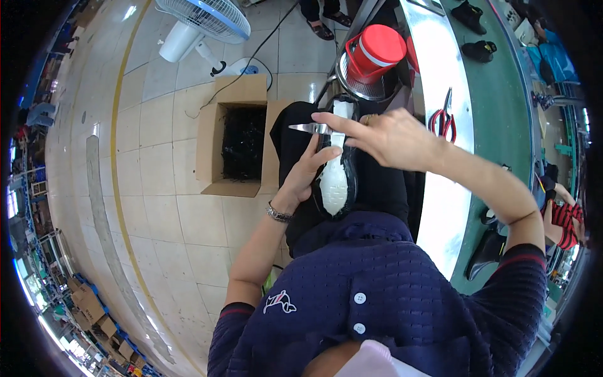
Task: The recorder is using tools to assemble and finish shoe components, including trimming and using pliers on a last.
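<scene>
A black shoe (334, 185) with a white sole lies sole-up across my lap, its length running away from me. My left hand (306, 169) grips it from the left side, with the thumb pressed on the sole. In my right hand (399, 139) is a small silver knife (309, 127), its pointed blade sticking out to the left past the shoe's edge. The right fingers reach over the sole and hide most of the handle. Whether the blade touches the shoe, I cannot tell.
Left of my knees stands an open cardboard box (207, 141) holding black scraps. A fan (207, 25) is beyond it. Red-handled scissors (444, 122) rest on the metal bench (443, 207). A red jug (380, 47) sits in a metal basket. Black shoes (478, 51) lie on the green belt (502, 113).
</scene>
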Tool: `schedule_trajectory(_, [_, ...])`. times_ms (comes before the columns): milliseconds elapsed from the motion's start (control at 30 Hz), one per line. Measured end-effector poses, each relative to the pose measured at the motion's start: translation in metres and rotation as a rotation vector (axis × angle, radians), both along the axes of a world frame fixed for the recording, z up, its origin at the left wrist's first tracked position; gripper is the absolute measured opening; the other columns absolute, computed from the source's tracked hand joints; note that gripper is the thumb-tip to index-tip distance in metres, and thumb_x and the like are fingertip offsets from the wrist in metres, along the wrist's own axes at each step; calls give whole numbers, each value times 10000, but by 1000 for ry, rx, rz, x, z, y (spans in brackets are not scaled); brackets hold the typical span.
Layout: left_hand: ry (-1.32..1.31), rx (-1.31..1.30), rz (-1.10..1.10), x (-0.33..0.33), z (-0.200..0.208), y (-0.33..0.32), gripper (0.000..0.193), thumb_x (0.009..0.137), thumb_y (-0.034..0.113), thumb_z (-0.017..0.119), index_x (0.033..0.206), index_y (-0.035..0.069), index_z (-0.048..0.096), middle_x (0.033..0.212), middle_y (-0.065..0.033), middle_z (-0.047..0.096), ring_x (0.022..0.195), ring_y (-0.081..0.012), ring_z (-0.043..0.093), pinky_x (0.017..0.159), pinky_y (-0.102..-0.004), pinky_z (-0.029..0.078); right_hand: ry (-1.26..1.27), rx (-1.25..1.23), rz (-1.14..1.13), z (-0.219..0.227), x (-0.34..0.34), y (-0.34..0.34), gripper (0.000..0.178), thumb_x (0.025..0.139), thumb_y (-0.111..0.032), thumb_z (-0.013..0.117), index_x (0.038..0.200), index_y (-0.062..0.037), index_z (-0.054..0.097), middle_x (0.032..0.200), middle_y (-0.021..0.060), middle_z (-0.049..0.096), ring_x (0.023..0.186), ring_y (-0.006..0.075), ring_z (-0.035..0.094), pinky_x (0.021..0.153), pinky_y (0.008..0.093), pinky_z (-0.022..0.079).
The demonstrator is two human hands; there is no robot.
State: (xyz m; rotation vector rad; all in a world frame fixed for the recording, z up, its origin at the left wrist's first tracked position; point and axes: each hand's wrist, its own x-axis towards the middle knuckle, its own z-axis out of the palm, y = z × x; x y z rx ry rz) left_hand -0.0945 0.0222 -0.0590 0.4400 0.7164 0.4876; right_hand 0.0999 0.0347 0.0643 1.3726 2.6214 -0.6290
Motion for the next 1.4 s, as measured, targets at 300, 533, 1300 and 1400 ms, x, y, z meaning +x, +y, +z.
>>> schedule_trajectory(300, [19,52,-125,-10,-4,1,956,789,151,750,1527,194,143,1293,-58,489,1156,-171,498,982,-309,405,-11,-62,-4,7,-9,-15,659,931,-264,566,1496,-251,229,597,101,618,508,286,629,456,388,492])
schedule_trajectory(533, [-90,205,-85,0,-25,-11,930,874,348,689,1542,237,52,1461,-84,353,1315,-220,385,1090,-352,321,-123,-105,-123,-6,12,-25,608,914,-278,577,1459,-279,307,594,130,601,516,329,611,466,427,472])
schedule_trajectory(1300, [-114,149,230,8,-9,-65,695,983,361,504,1540,224,112,1557,-58,202,1397,-186,239,1141,-330,189,-262,-236,156,39,3,-53,656,911,-250,585,1473,-370,270,667,115,637,559,285,646,530,381,539])
schedule_trajectory(1400, [-83,152,233,9,-24,-63,745,957,354,545,1540,219,102,1527,-81,255,1351,-197,338,1114,-332,279,114,-62,30,56,-11,-33,612,899,-242,604,1456,-259,350,677,119,646,574,309,641,508,411,500])
